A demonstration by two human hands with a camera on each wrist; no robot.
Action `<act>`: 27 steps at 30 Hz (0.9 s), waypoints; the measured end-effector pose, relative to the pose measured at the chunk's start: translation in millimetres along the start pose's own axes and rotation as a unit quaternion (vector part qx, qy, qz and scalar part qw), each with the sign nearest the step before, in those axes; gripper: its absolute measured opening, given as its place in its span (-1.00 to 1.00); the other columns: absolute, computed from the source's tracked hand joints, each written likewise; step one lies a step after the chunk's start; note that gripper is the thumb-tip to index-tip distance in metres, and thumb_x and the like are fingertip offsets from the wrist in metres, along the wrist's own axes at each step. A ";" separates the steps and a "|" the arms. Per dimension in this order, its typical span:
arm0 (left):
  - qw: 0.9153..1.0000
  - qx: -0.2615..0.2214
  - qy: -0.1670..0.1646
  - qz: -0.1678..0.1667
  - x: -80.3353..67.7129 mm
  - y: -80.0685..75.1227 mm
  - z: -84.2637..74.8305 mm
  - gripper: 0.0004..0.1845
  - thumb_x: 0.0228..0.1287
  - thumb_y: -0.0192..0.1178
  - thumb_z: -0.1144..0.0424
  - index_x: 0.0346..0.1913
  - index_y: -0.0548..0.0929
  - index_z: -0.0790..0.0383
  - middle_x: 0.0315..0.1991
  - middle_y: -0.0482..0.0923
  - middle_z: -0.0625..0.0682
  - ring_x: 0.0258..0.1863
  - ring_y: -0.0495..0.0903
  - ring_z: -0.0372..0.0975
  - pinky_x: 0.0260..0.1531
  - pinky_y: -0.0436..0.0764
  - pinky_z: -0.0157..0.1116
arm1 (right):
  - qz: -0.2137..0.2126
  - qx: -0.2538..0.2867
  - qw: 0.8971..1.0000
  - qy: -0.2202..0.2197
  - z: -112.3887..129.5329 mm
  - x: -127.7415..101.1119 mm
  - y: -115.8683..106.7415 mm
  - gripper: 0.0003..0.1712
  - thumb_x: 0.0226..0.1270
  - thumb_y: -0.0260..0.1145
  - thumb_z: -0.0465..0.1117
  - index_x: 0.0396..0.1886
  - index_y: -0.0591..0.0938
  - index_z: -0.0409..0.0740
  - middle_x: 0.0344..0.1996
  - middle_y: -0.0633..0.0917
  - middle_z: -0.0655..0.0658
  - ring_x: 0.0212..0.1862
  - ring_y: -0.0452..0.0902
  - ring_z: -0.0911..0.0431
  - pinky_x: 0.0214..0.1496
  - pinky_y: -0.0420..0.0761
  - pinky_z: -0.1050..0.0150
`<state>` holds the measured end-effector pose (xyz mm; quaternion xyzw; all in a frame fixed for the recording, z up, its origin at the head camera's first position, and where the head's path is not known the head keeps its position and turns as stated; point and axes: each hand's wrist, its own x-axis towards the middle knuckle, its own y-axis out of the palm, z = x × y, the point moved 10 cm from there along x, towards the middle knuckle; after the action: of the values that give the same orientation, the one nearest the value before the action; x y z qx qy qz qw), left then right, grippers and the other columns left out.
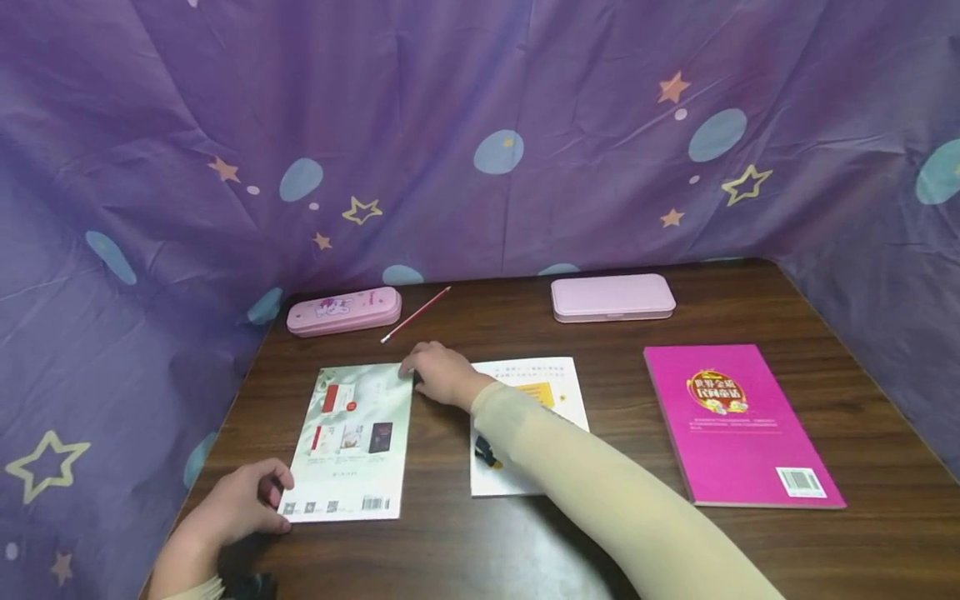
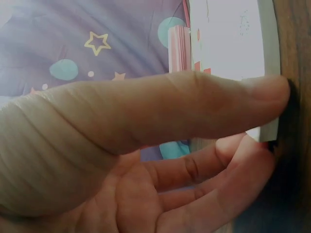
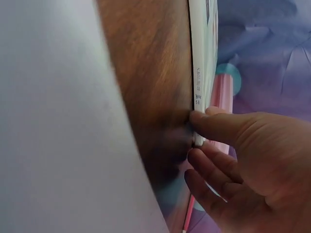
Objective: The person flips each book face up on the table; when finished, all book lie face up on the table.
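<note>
A thin book (image 1: pixel 351 467) with a pale green and white back cover lies flat on the left part of the table. At its near left corner, my left hand (image 1: pixel 243 504) grips the book with thumb and curled fingers on either side of the corner. My right hand (image 1: pixel 442 372) holds the far right corner; in the right wrist view its thumb (image 3: pixel 214 125) touches the white spine (image 3: pixel 198 82) and the fingers bend round the top edge. Under the right forearm lies a white book (image 1: pixel 551 371) with a yellow panel, partly covered by the sleeve.
A pink pencil case (image 1: pixel 345 312) with a cartoon print and a red pencil (image 1: pixel 416 313) lie at the back left. Another, plain pink case (image 1: pixel 613 297) is at the back right. A magenta book (image 1: pixel 750 458) lies on the right. Purple cloth (image 1: pixel 450 83) hangs around the table.
</note>
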<state>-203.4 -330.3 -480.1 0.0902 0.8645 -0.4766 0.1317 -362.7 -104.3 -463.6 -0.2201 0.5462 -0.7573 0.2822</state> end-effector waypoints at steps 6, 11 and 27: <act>1.000 -0.008 0.009 0.009 1.6 1.3 -1.2 -0.47 -0.34 0.64 0.46 -0.23 0.58 0.18 -0.47 0.54 -0.02 -0.45 0.48 -0.20 -0.46 0.42 -0.35 | -0.031 -0.010 0.999 0.019 -4.1 1.6 -5.2 -0.63 0.24 0.54 -0.20 0.03 0.77 0.20 0.05 0.69 -0.04 0.11 0.63 0.00 0.07 0.69 0.08; 1.000 -0.011 0.016 0.014 4.0 2.3 -1.1 -0.47 -0.33 0.64 0.44 -0.22 0.60 0.18 -0.46 0.56 -0.02 -0.44 0.49 -0.21 -0.45 0.43 -0.35 | -0.032 -0.015 0.999 0.039 -10.8 0.7 -7.3 -0.65 0.20 0.58 -0.11 0.00 0.78 0.22 0.01 0.71 0.02 0.10 0.64 0.02 0.04 0.69 0.10; 0.991 -0.084 0.072 0.072 4.8 6.5 -11.6 -0.49 -0.22 0.57 0.51 -0.14 0.56 0.35 -0.39 0.59 0.05 -0.42 0.56 -0.21 -0.46 0.56 -0.36 | -0.010 0.012 0.998 0.054 -24.9 -11.2 -12.5 -0.68 0.32 0.47 0.04 0.05 0.77 0.24 0.14 0.69 0.07 0.23 0.62 0.04 0.19 0.59 0.04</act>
<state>-207.8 -317.0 -480.9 0.1747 0.9002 -0.3836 0.1098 -372.7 -76.3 -459.6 -0.1813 0.5492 -0.7773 0.2476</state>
